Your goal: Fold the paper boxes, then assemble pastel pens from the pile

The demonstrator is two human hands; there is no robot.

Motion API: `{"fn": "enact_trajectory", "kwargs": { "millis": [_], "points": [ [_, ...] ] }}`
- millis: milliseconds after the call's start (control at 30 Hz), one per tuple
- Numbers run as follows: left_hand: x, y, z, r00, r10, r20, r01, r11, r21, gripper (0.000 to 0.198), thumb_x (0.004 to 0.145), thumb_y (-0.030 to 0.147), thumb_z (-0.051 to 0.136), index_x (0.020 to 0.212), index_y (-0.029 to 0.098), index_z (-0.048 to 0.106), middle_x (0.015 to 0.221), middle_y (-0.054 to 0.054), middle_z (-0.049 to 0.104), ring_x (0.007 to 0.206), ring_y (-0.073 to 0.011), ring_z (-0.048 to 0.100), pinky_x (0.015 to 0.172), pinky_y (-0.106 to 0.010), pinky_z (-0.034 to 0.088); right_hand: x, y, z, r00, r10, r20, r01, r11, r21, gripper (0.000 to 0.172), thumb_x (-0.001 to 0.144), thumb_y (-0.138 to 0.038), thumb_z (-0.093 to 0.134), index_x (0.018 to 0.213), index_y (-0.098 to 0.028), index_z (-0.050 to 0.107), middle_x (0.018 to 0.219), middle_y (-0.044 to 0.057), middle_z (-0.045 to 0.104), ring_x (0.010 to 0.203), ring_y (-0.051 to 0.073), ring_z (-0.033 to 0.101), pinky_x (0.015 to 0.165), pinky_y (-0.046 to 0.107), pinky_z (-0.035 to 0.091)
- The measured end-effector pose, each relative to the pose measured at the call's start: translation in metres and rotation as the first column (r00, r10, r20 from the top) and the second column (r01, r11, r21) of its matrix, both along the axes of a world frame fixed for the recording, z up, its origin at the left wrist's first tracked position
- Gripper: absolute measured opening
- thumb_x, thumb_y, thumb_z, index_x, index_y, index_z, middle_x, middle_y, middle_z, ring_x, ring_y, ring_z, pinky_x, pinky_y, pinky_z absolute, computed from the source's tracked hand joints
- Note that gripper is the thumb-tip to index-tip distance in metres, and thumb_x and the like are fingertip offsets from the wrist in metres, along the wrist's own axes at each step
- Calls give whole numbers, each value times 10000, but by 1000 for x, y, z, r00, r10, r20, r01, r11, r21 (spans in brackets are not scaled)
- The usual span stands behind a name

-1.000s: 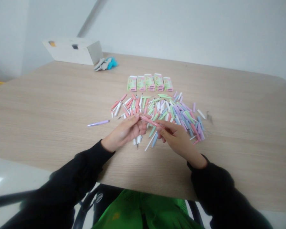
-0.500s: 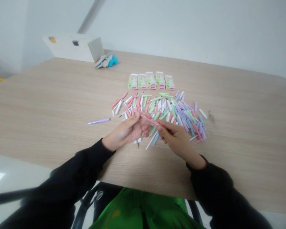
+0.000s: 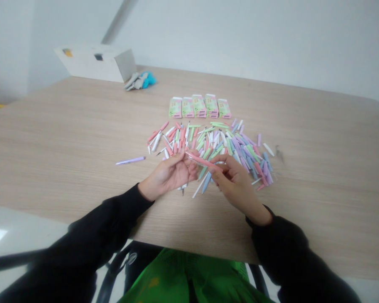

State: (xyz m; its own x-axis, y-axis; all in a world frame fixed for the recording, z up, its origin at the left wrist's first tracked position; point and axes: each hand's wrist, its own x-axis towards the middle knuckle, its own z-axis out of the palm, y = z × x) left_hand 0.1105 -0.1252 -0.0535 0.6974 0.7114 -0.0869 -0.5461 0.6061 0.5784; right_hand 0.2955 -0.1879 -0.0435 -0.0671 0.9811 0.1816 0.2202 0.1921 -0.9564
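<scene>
My left hand (image 3: 171, 174) and my right hand (image 3: 233, 180) meet over the near edge of a heap of pastel pen parts (image 3: 227, 147). Between them they hold a pink pen (image 3: 201, 161), which slants from upper left to lower right. The left fingers pinch its upper end; the right fingers curl round its lower end. A few white and blue pieces (image 3: 202, 185) lie on the table just under my hands.
One purple pen (image 3: 130, 160) lies alone to the left of the heap. A row of small pink and green boxes (image 3: 199, 107) stands behind it. Far back left are a white carton (image 3: 96, 63) and a grey and blue cloth (image 3: 140, 81). The wooden table (image 3: 50, 139) spreads all round.
My hands stay together on the pink pen. The right hand's fingers have shifted a little along it; the view has moved slightly.
</scene>
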Motion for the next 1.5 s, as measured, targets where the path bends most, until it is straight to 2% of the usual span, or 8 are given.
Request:
{"fn": "enact_trajectory", "kwargs": {
  "millis": [367,567,800,1000,1133,1267,1367,1500],
  "points": [
    [-4,-7,6,991,-128,-31,131,985,117,300,850,488,713,838,205,615,685,-5,532,629,-155,548,603,-278,465,0,1,-7,993,93,-78,-98,993,-61,245,948,-446,599,1003,-208,593,602,-87,465,475,75,416,454,220,323],
    [6,-9,6,976,202,-80,-165,928,336,357,911,497,654,753,179,621,797,-19,577,677,-137,524,688,-277,479,-13,6,-14,961,176,-214,-209,968,-139,319,919,-519,600,942,-204,556,594,-94,476,451,67,436,454,219,364],
    [-1,-3,8,981,131,-145,-87,957,276,388,874,520,649,745,154,656,870,-72,636,743,-169,571,702,-300,493,-14,2,-16,988,99,-119,-117,982,-150,265,922,-468,614,933,-232,494,564,-99,510,432,79,440,413,205,345],
    [-23,10,6,883,215,-417,86,800,594,169,818,296,785,893,146,758,801,-28,661,705,-119,576,642,-225,442,0,13,0,994,70,-80,-76,994,-76,263,835,-423,711,836,-209,558,565,-79,533,449,63,383,447,218,273],
    [-23,11,5,843,258,-471,141,739,658,280,819,241,784,1089,174,750,799,-18,706,680,-119,608,626,-225,447,-2,20,0,992,89,-93,-91,996,-9,233,827,-403,711,845,-198,602,675,-32,615,562,91,483,527,238,350],
    [-26,17,1,800,279,-532,214,695,686,268,858,282,745,1096,161,762,779,-37,725,677,-136,635,623,-234,461,0,33,-1,990,137,19,-137,990,14,279,832,-346,694,1050,-200,601,760,-30,612,619,111,534,570,256,404],
    [-38,31,-3,801,359,-479,111,697,708,214,863,305,739,988,137,783,836,-67,735,713,-138,637,663,-245,485,5,52,0,978,43,203,-61,995,81,482,834,-274,663,1280,-175,509,820,-30,576,596,109,510,570,264,408],
    [-52,49,-7,821,428,-377,-113,769,629,167,784,264,803,860,119,770,743,-42,692,662,-122,616,651,-239,490,-2,78,-9,759,-82,646,-27,987,157,293,880,-130,517,1155,-124,620,943,62,649,794,161,587,755,304,448]
  ]
}}
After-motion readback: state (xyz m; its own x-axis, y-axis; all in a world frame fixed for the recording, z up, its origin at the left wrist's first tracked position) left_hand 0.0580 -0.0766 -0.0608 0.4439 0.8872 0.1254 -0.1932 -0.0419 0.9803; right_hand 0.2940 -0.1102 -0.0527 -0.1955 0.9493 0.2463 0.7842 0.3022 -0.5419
